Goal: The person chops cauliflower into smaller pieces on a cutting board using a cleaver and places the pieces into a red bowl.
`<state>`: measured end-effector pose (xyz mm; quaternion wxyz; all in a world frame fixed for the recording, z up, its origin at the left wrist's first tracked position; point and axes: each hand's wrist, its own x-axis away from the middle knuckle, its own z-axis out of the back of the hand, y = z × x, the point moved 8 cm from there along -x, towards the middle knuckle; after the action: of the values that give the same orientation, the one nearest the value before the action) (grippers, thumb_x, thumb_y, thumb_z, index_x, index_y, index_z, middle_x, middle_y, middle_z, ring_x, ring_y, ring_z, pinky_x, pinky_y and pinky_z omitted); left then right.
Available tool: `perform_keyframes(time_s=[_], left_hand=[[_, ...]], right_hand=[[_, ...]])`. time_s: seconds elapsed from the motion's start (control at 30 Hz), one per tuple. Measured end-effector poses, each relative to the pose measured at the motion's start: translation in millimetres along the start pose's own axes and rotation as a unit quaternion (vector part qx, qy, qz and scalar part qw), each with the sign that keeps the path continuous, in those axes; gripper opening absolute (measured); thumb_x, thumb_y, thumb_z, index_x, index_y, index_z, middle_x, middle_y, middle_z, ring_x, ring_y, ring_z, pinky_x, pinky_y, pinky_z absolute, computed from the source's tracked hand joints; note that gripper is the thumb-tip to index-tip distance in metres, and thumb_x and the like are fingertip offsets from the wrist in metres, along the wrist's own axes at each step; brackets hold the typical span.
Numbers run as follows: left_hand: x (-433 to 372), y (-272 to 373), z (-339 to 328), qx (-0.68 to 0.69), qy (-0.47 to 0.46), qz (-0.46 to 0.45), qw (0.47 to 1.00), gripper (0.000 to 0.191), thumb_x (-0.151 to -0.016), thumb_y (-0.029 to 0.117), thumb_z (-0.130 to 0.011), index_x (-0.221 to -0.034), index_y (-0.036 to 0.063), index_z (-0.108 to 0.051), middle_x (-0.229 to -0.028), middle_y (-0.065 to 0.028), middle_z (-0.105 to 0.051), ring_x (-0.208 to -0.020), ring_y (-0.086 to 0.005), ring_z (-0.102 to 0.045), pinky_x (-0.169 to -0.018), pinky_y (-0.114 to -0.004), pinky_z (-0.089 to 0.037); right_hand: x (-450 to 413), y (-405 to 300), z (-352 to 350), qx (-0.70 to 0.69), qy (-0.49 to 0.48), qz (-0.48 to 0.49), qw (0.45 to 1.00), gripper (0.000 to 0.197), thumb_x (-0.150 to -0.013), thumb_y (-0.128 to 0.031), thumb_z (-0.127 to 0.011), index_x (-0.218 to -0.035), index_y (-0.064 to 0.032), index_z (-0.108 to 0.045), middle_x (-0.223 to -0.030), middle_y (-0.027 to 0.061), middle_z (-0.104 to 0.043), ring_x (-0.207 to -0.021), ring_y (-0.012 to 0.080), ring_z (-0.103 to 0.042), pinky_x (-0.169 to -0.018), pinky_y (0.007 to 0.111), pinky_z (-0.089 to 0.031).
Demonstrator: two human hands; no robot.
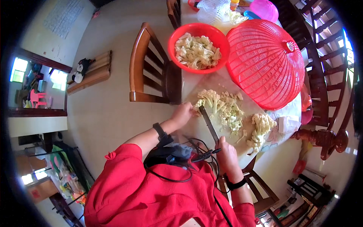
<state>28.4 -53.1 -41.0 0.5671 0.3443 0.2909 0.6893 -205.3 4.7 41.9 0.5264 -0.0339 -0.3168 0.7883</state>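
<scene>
My right hand point(226, 153) grips the handle of a knife point(209, 123), its blade pointing up and to the left across the table edge. Close to the blade's tip, my left hand point(184, 112) has its fingers closed on a cauliflower floret point(198, 106). Larger cauliflower pieces point(211, 99) and small chopped bits point(231, 113) lie on the tabletop beyond the knife. A big cauliflower chunk point(261, 129) rests to the right. Behind these, a red plastic bowl point(171, 49) holds many cut florets point(197, 51).
A red mesh food cover point(266, 65) takes up the table's right side. White foam netting point(214, 11) and a pink basket point(263, 10) sit at the back. Wooden chairs point(149, 65) flank the table. Black cables point(198, 156) hang before my torso. A tissue pack point(287, 124) lies near the right edge.
</scene>
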Motion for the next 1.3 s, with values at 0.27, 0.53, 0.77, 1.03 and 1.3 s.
perform_keyframes(time_s=[0.27,0.53,0.77,1.03,1.3], left_hand=[[0.2,-7.2,-0.4,-0.031,0.025,-0.035,0.999,0.025,-0.077,0.018,-0.077,-0.081,0.0006,-0.058,-0.089,-0.0202,-0.064,-0.079,-0.0369,-0.063,-0.067,-0.043,-0.048],[5.3,-34.9,1.6,0.057,-0.134,0.012,0.989,0.019,-0.084,0.013,-0.073,-0.09,-0.0024,-0.064,-0.082,-0.0099,-0.068,-0.077,-0.0166,-0.067,-0.067,-0.031,-0.052],[-16.5,-18.5,27.1,0.127,-0.166,0.074,0.975,0.024,-0.083,0.015,-0.075,-0.092,-0.0011,-0.061,-0.083,-0.0076,-0.067,-0.074,-0.0145,-0.064,-0.066,-0.028,-0.052],[-73.1,40.0,2.3,-0.121,-0.124,-0.101,0.98,0.111,-0.069,0.033,-0.084,-0.15,0.0102,-0.012,-0.136,-0.0295,-0.038,-0.11,-0.0442,-0.059,-0.09,-0.045,-0.052],[-89.4,75.8,-28.4,-0.213,-0.334,-0.169,0.902,0.098,-0.067,0.041,-0.082,-0.148,0.0211,-0.03,-0.136,-0.0276,-0.04,-0.115,-0.0468,-0.055,-0.094,-0.049,-0.049]], right_hand=[[-1.3,16.9,-24.8,0.053,-0.033,-0.016,0.998,0.014,-0.094,-0.013,-0.051,-0.091,-0.0025,-0.043,-0.069,0.0224,-0.063,-0.064,0.0419,-0.064,-0.055,0.05,-0.051],[0.5,13.2,-28.4,0.089,-0.02,-0.025,0.996,0.013,-0.093,-0.013,-0.052,-0.092,-0.0036,-0.043,-0.069,0.021,-0.063,-0.062,0.0392,-0.065,-0.053,0.048,-0.053],[10.6,14.1,-9.4,0.059,0.045,-0.015,0.997,0.017,-0.093,-0.016,-0.057,-0.086,-0.0051,-0.045,-0.067,0.0201,-0.063,-0.061,0.0381,-0.065,-0.051,0.047,-0.052],[51.9,36.6,2.5,0.004,0.158,-0.111,0.981,0.022,-0.093,-0.019,-0.061,-0.084,-0.0055,-0.045,-0.064,0.0196,-0.06,-0.059,0.0409,-0.061,-0.049,0.049,-0.048],[81.3,47.6,-16.4,-0.042,0.194,-0.253,0.947,0.023,-0.094,-0.018,-0.061,-0.088,-0.001,-0.047,-0.071,0.0233,-0.063,-0.065,0.0442,-0.062,-0.052,0.051,-0.047]])
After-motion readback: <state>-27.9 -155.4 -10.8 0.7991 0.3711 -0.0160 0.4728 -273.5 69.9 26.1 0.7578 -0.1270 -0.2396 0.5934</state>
